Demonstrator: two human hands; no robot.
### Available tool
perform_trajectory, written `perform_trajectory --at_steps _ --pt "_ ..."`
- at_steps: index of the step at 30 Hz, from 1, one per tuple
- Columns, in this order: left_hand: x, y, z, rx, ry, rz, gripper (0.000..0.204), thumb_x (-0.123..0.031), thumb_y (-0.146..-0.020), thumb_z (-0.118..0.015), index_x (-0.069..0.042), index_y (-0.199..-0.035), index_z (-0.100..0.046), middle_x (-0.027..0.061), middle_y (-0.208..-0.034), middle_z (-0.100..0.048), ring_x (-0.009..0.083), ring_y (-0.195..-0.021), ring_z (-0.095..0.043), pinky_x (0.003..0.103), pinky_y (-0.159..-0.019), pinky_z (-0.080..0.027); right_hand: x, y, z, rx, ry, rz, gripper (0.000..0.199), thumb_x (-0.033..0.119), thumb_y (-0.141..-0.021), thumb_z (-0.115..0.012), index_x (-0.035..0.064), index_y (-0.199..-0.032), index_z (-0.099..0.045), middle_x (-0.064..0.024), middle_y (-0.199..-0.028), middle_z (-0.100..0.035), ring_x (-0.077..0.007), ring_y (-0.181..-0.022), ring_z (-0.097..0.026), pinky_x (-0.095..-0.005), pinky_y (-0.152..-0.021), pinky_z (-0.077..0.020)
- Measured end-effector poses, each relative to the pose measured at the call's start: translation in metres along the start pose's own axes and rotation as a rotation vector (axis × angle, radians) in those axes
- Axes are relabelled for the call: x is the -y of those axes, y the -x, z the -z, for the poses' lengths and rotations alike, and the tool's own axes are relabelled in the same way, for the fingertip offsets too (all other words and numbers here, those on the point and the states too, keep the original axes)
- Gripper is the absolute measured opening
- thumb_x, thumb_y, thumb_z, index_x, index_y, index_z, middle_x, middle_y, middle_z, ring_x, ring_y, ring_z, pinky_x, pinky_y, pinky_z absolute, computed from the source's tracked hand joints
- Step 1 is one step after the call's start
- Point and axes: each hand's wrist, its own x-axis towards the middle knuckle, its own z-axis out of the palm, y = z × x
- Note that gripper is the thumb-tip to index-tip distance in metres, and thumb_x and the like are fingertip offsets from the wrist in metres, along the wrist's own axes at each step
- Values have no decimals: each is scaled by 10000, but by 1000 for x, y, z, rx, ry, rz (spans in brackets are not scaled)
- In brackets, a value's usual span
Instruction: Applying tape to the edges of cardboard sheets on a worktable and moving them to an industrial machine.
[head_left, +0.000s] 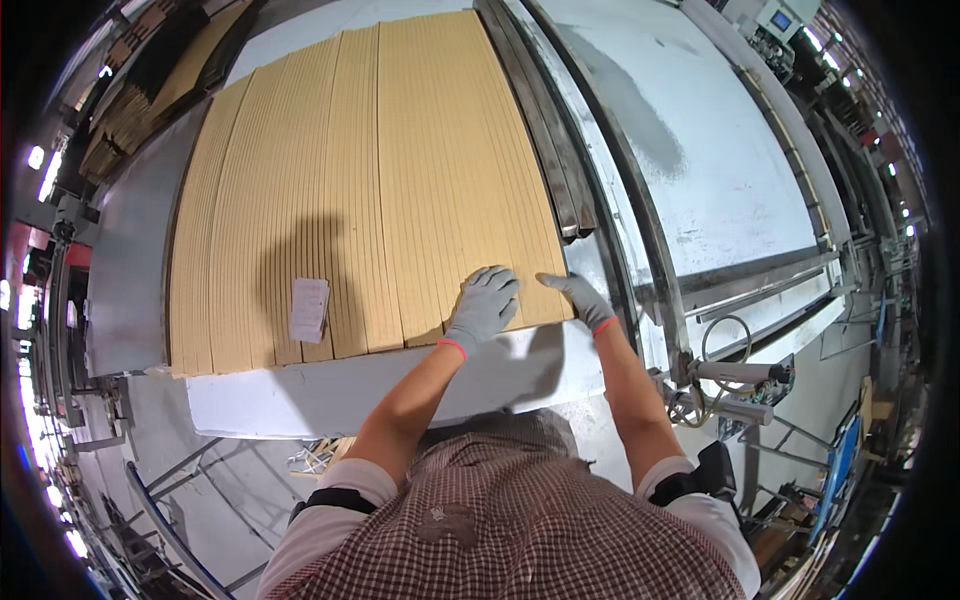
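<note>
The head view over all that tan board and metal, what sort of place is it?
Probably a factory floor, perhaps a cardboard plant. Both grey-gloved hands, left hand and right hand, rest on a wide row of tan corrugated cardboard sheets on a white metal machine table, with long steel guide rails alongside.

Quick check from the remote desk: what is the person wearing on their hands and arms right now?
Both the left hand and the right hand wear grey knit gloves with pink-red cuffs at the wrist. The forearms are bare. White short sleeves end above the elbow, each with a black band around the upper arm, under a red-and-white checked apron or vest.
</note>
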Motion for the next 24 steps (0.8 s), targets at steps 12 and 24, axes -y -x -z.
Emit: perform_trajectory --at_steps 12,24 --pt "-10 4 -18 103 -126 -18 292 -283 -837 -545 -104 -1053 -625 98 -1231 -519 291 -1200 -437 449 -1049 -304 -49 -23 30 -334 591 77 892 739 -661 -640 -96 -975 -658 -192 -920 -676 -269 -864 -645 -357 -753 -501" --pt "-158 93 -7 258 115 453 413 -337 -862 -580 -87 -1190 -567 184 -1227 -546 302 -1136 -516 373 -925 -431 -220 254 23 -345 397 152 509 363 -855 -647 0 -1186 -518 -20 -768 -572 -89 -616 -534 -268 -537 -457"
